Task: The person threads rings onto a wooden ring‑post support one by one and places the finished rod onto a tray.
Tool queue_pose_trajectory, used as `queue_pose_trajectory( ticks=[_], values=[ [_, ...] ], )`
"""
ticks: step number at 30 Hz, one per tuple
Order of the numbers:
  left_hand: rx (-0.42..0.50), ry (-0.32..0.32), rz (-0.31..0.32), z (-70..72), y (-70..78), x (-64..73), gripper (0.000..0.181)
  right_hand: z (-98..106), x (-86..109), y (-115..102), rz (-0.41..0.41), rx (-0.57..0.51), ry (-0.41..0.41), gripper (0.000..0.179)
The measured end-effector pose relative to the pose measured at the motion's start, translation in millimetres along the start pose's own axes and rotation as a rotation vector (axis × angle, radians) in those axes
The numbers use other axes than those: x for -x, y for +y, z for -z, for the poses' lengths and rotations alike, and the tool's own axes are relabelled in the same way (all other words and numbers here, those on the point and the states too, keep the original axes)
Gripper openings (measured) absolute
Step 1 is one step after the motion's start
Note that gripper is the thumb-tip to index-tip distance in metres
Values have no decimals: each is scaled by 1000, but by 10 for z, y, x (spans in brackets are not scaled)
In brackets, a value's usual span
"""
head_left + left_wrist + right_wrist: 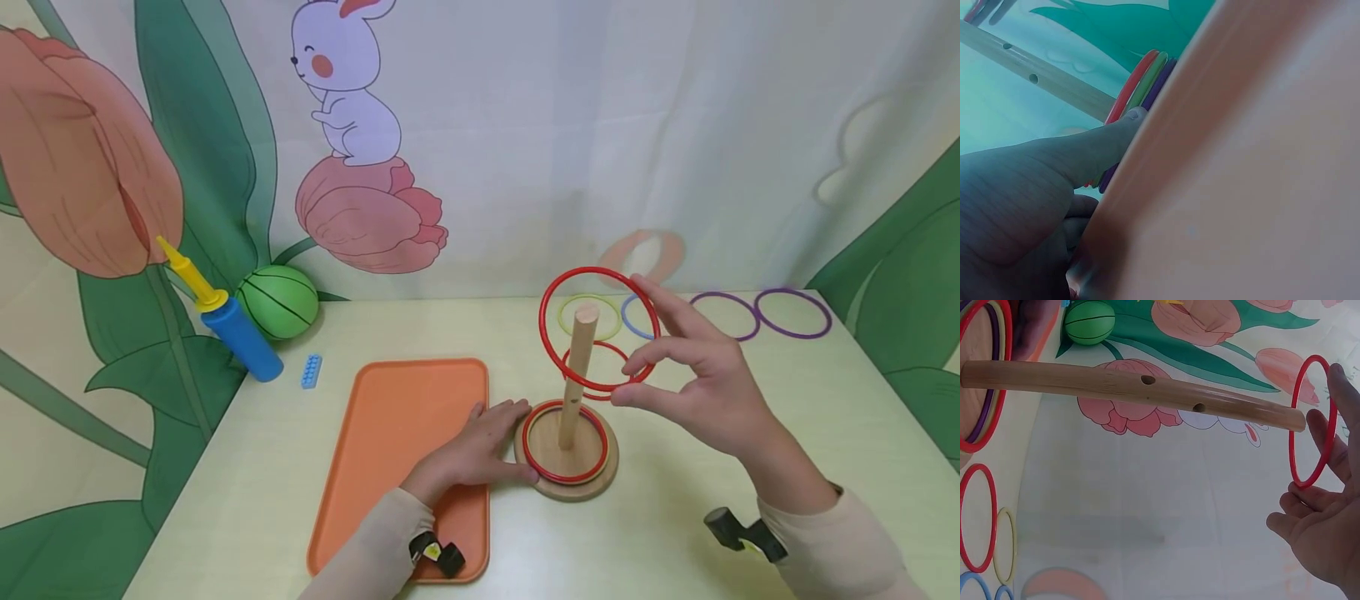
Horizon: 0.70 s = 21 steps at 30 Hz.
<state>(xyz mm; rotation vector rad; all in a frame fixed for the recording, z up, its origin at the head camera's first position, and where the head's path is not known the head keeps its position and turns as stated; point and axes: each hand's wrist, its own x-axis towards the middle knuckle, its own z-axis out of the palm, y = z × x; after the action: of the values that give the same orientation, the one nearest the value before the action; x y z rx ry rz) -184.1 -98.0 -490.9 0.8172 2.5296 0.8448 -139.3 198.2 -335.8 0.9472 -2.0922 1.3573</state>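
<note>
My right hand [701, 375] pinches a red ring [542, 321] between thumb and fingers, upright at the top of a wooden peg [583, 342]. In the right wrist view the held ring [1292, 456] overlaps the peg's tip; whether the tip is through it I cannot tell. Beside the round wooden base [551, 442], my left hand [480, 446] touches its left edge, thumb and fingers spread. Around the peg's foot lies a stacked red ring [604, 442]. The left wrist view shows a green ring [1147, 80] and a purple ring [1159, 84] under it.
Behind the peg lie another red ring [622, 348], a yellow-green ring [560, 317], a blue ring [624, 312] and two purple rings [793, 337]. Leftward are an orange tray [405, 417], a blue brick [311, 372], a pump [240, 337] and a green ball [279, 302]. A printed curtain [525, 167] hangs behind.
</note>
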Motion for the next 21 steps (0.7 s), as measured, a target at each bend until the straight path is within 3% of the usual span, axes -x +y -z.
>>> queue_pose_trajectory(
  ticks=[4, 12, 21],
  values=[
    [0, 3, -13, -2, -6, -1, 101, -7, 22, 34, 26, -1, -32, 35],
    [3, 6, -12, -12, -17, 3, 100, -39, 70, 45, 12, 56, -78, 44],
    [12, 4, -12, -9, -16, 17, 100, -93, 173, 104, 6, 137, -115, 37]
  ],
)
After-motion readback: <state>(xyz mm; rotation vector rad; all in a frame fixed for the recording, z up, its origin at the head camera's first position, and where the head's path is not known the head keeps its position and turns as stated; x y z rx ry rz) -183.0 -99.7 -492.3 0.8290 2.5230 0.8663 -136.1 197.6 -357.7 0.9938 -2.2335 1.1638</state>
